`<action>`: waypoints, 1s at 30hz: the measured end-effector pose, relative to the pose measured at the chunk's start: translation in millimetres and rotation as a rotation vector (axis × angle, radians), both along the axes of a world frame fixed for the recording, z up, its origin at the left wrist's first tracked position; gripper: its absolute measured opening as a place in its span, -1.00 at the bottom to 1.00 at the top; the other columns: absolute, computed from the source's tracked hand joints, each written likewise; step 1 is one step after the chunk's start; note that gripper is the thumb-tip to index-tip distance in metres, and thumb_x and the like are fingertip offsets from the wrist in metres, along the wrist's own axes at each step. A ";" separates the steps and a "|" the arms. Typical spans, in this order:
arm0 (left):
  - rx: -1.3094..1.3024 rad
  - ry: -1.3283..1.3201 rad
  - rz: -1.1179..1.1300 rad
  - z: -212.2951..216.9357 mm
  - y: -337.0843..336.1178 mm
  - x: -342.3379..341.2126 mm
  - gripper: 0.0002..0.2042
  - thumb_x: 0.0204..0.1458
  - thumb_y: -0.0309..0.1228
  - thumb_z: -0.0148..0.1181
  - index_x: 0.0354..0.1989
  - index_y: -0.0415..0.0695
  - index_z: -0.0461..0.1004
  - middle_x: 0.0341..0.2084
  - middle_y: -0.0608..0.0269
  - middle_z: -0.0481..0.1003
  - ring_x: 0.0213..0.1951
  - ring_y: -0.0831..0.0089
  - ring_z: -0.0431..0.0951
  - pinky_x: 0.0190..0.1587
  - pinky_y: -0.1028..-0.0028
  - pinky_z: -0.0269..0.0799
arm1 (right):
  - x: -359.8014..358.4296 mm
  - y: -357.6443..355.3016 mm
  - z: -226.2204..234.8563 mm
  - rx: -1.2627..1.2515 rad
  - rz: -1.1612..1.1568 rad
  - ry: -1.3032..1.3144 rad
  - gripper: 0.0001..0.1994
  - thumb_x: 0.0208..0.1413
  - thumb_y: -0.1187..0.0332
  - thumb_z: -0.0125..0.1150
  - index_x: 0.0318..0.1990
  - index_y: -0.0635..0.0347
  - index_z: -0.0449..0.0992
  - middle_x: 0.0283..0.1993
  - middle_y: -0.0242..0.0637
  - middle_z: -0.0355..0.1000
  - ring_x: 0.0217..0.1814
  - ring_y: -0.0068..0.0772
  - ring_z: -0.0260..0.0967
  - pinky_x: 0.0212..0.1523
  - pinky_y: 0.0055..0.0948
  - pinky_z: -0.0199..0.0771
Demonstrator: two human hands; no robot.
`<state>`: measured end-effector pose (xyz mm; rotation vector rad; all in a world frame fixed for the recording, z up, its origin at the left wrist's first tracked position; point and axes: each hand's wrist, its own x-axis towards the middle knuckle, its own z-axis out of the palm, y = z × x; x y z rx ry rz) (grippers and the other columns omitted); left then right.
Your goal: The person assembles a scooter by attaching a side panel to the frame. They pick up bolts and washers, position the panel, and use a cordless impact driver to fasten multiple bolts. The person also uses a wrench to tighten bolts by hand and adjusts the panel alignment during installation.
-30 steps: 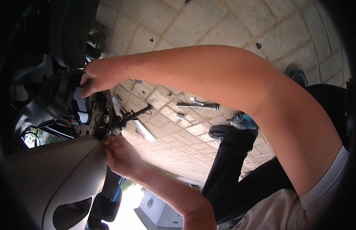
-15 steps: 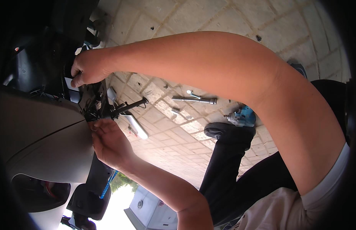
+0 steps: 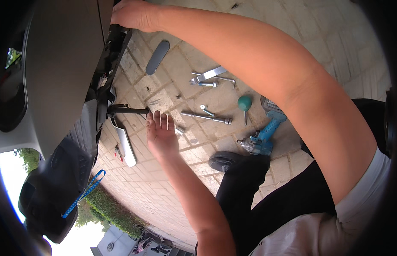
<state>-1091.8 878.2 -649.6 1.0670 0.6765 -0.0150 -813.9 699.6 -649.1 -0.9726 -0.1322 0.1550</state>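
Note:
My right hand (image 3: 135,15) is at the top of the view, its fingers curled over the edge of a grey body panel (image 3: 70,64) on a vehicle. The fingertips are partly hidden there. My left hand (image 3: 162,135) is held in the air with its palm showing and its fingers loosely bent and apart. Nothing is in it. Its fingertips overlap the end of a black rod-like stand (image 3: 128,110) that sticks out from the vehicle's dark underside. Between the panel and the paving runs a black frame strip (image 3: 111,64).
On the paving lie a blue cordless impact wrench (image 3: 262,138), a green-handled screwdriver (image 3: 245,103), a socket wrench (image 3: 207,117), a hex key (image 3: 229,80) and a dark oblong piece (image 3: 158,57). A blue strap (image 3: 85,194) hangs beside the black seat (image 3: 53,192). My shoe (image 3: 226,161) is near the wrench.
My left hand has left the panel's edge and moved right, over the paving. My right hand now sits higher in view, on the panel edge. The view has shifted, showing more tools.

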 end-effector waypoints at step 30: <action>1.207 0.273 -0.498 -131.3 -130.4 -3.0 -0.66 -0.02 -0.28 0.30 -0.07 -0.09 0.43 -0.27 -0.01 0.52 -0.23 0.02 0.56 -0.21 0.16 0.49 | 6.9 -23.3 -14.8 0.296 0.227 0.042 -0.71 0.12 0.14 0.17 -0.07 0.03 0.46 -0.09 -0.36 0.45 0.01 -0.33 0.33 -0.02 -0.18 0.32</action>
